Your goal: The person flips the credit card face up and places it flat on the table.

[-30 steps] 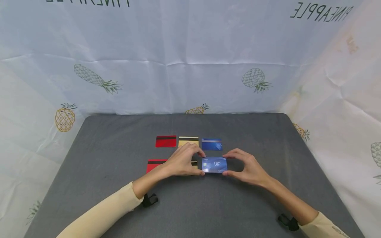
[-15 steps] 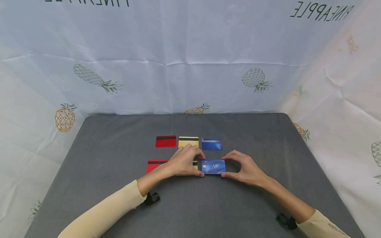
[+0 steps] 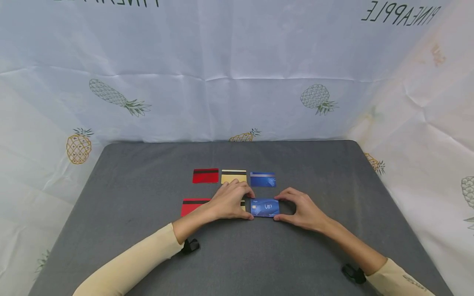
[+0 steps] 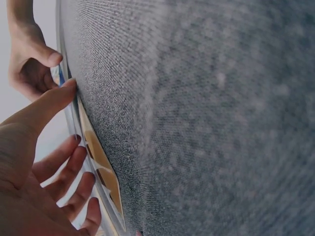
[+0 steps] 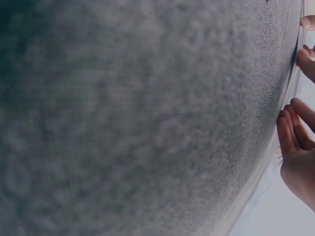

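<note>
A blue "VIP" card [image 3: 264, 208] lies flat on the grey table at the right end of the front row. By its left corners my left hand [image 3: 230, 202] pinches it with thumb and index finger. My right hand [image 3: 304, 210] does the same at the right corners. Under the left hand a yellow card [image 3: 242, 204] is mostly covered. Farther left, a red card [image 3: 194, 205] is partly hidden by the left wrist. In the left wrist view, the yellow card [image 4: 106, 172] shows beneath the curved left fingers.
A back row holds a red card [image 3: 205, 176], a yellow card [image 3: 234, 176] and a blue card [image 3: 263, 179], stripe sides up. The grey table [image 3: 314, 263] ends at a pineapple-print curtain [image 3: 222, 49] behind and at both sides.
Both hands have lowered the blue VIP card onto the table and drawn it slightly nearer and leftward. In the last half second they have barely moved.
</note>
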`<state>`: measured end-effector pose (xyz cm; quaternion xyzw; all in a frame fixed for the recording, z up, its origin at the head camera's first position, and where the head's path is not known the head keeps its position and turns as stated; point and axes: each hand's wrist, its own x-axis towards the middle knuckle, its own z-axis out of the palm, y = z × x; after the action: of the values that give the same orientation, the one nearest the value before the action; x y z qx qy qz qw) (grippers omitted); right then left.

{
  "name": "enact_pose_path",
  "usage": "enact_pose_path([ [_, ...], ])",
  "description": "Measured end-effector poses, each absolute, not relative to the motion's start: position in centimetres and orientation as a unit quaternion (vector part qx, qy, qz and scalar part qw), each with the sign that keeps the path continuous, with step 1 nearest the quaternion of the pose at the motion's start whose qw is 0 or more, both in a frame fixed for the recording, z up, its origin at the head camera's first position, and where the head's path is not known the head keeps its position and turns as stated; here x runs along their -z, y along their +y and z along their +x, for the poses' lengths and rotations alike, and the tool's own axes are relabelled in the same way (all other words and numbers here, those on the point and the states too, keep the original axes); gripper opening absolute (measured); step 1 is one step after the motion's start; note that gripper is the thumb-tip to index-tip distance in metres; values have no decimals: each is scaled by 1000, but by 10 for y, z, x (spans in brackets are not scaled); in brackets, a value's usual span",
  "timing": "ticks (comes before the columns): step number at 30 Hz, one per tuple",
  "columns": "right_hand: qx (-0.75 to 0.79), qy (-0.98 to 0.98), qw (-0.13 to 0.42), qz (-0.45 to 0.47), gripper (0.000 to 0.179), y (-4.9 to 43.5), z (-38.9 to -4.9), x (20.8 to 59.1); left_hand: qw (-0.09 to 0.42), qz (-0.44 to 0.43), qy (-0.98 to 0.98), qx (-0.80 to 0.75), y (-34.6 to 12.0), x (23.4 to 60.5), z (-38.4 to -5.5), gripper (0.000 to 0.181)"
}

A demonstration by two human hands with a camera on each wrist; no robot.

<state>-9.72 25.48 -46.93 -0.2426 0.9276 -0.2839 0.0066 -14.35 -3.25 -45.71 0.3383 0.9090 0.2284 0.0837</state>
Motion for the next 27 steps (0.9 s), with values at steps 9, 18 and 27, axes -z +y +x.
enact_pose_path([
  [9, 273, 926, -8, -259, 51, 254, -97, 470, 59, 362, 899, -238, -36, 475, -149, 54],
  [18, 254, 933, 3, -255, 54, 253, -98, 469, 92, 339, 908, -227, -34, 457, -142, 56],
  [27, 261, 930, 5, -257, 55, 249, -100, 466, 91, 333, 908, -236, -38, 454, -140, 56],
])
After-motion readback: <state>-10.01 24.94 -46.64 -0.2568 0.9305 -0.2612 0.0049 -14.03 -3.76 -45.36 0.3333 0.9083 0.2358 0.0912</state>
